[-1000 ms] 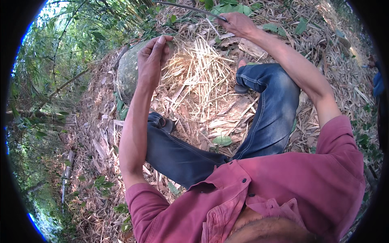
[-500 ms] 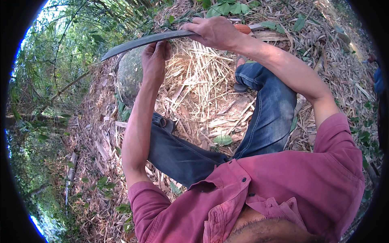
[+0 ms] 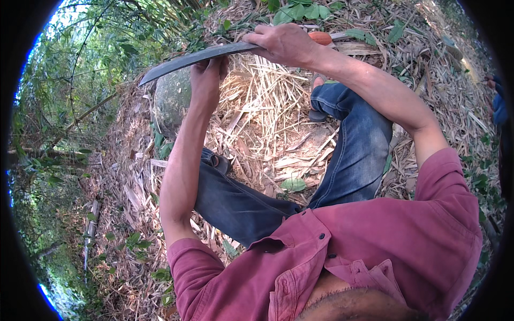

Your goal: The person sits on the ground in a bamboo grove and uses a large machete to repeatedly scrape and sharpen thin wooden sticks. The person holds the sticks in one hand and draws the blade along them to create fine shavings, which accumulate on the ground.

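A long, slightly curved machete blade point(image 3: 187, 61) reaches leftward from my right hand point(image 3: 286, 44), tip at the far left. That hand is closed around the machete's near-hilt end; its handle is hidden in my fist. My left hand point(image 3: 208, 80) is raised against the lower edge of the blade, about midway along it. Its fingers are bent and pressed together, their tips partly hidden behind the blade. Whether they pinch the blade or some small thing cannot be made out.
A rounded grey stone point(image 3: 174, 99) stands beyond my left forearm. Pale split strips point(image 3: 267, 96) lie heaped between my jeans-clad legs point(image 3: 353, 144). An orange object point(image 3: 320, 38) lies behind my right hand. Dry leaf litter and green plants surround me. At the far right edge, another person's blue clothing point(image 3: 499, 104) shows.
The machete has shifted slightly right and downward, its tip lower. My left fingers have slid further behind the blade, so their tips show less. My right hand keeps its hold.
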The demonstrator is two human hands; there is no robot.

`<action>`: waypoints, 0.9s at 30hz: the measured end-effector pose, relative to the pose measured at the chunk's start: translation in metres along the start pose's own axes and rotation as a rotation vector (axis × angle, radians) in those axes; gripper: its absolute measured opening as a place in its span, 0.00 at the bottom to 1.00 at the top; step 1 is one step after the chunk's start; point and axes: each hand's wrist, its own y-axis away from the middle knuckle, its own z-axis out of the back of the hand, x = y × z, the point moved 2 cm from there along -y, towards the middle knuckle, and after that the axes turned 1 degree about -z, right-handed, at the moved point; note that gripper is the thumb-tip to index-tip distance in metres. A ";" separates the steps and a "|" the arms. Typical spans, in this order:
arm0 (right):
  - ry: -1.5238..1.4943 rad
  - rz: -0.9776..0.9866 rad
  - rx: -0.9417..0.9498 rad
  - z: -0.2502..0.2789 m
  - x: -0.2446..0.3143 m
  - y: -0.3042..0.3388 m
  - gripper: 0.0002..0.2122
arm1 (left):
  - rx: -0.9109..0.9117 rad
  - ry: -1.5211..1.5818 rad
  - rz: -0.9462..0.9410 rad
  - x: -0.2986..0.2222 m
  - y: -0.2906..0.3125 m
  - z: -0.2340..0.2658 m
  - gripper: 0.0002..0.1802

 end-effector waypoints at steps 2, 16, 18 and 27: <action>0.007 0.004 0.005 0.002 0.001 0.000 0.12 | -0.002 0.032 0.039 0.000 0.000 0.001 0.06; 0.087 0.112 -0.034 -0.009 -0.031 0.005 0.15 | 0.149 0.205 0.188 -0.013 0.002 0.006 0.07; 0.086 0.126 -0.040 -0.011 -0.036 0.007 0.15 | 0.145 0.260 0.214 -0.011 0.002 0.005 0.08; -0.013 -0.317 0.105 -0.016 -0.096 0.026 0.14 | 0.226 0.190 0.180 -0.032 0.014 0.006 0.09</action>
